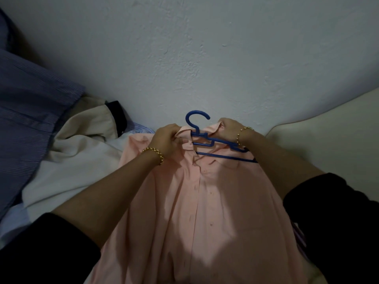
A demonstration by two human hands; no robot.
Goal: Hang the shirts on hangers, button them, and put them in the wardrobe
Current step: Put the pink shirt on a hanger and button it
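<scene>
A peach shirt (pixel 205 212) lies spread in front of me, collar toward the wall, its button placket running down the middle. A blue plastic hanger (pixel 202 138) sits inside its neck, hook sticking out above the collar. My left hand (pixel 167 140) pinches the left side of the collar. My right hand (pixel 230 130) grips the right side of the collar over the hanger's shoulder. Both wrists wear gold bead bracelets.
A blue striped shirt (pixel 30 111) lies at the left, with a beige garment (pixel 90 124) and a white one (pixel 67 173) beside it. A white wall (pixel 205 58) rises straight behind. A cream surface (pixel 328 128) extends at the right.
</scene>
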